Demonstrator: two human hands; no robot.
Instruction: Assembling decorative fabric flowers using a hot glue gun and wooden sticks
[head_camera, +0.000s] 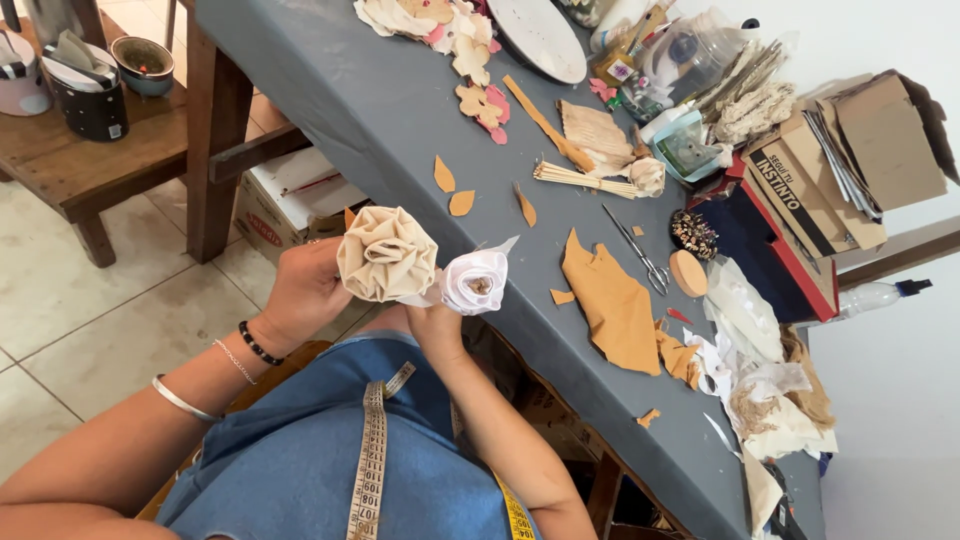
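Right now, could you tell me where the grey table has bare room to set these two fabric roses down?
The grey table is barest at its near-left stretch, between the table edge and the tan petal cutouts. A smaller gap lies between the bundle of sticks and the tan fabric piece. The far side, around the scissors, boxes and white scraps, is crowded.

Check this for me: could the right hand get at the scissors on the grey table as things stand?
Probably not right away: the right hand is holding a white fabric rose. The scissors lie uncovered on the table past it, so the path looks free.
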